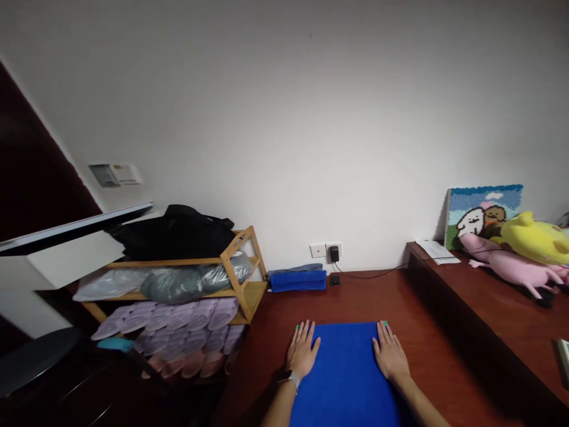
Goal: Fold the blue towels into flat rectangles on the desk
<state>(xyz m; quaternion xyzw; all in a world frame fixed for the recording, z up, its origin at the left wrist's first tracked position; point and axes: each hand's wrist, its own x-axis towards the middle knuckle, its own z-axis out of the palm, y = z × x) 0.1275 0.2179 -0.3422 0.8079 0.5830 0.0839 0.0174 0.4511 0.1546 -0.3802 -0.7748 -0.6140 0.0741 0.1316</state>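
A bright blue cloth point(345, 379) lies spread flat on the reddish-brown wooden table, its near end running out of the bottom of the view. Flat on its far left corner rests my left hand point(303, 350), fingers stretched forward, with a watch on the wrist. On the far right corner my right hand point(391, 353) lies the same way, palm down. Small green bits show at both far corners by the fingertips. Neither hand grips anything. Farther back, against the wall, sits a folded blue cloth point(297, 280) with a greyish-blue piece behind it.
Left of the table stands a wooden rack point(249, 279) with a black bag point(175, 231) on top and several slippers below. At right, a raised wooden surface point(480, 296) bears plush toys and a picture. A black charger point(334, 254) is plugged into the wall, its cable trailing right.
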